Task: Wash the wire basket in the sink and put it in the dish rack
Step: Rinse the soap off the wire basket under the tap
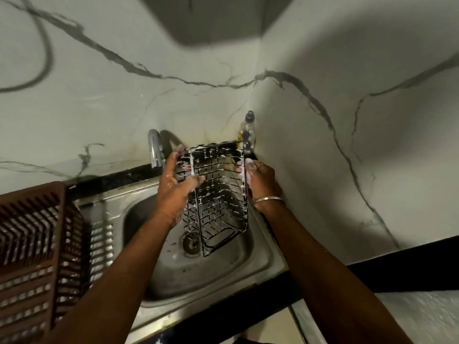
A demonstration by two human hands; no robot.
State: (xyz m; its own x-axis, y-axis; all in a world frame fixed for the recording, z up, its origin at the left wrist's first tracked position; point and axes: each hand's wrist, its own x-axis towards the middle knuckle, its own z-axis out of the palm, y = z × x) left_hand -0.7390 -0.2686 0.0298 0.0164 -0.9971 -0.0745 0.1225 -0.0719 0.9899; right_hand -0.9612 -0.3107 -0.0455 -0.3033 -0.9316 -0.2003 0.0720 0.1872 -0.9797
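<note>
A black wire basket (218,194), coated in white soap foam, stands on end over the steel sink (260,259), its lower end near the drain (191,245). My left hand (173,192) grips the basket's left side, thumb across the wires. On the basket's right edge, my right hand (260,181) holds a small foamy thing against the wires; what it is I cannot tell. The brown plastic dish rack (32,247) sits on the drainboard to the left of the sink.
A chrome tap (156,150) stands behind the sink on the left, with no water visible. A clear dish-soap bottle (247,130) stands in the back corner. Marble-patterned walls close in behind and on the right. A black counter edge (397,266) runs right.
</note>
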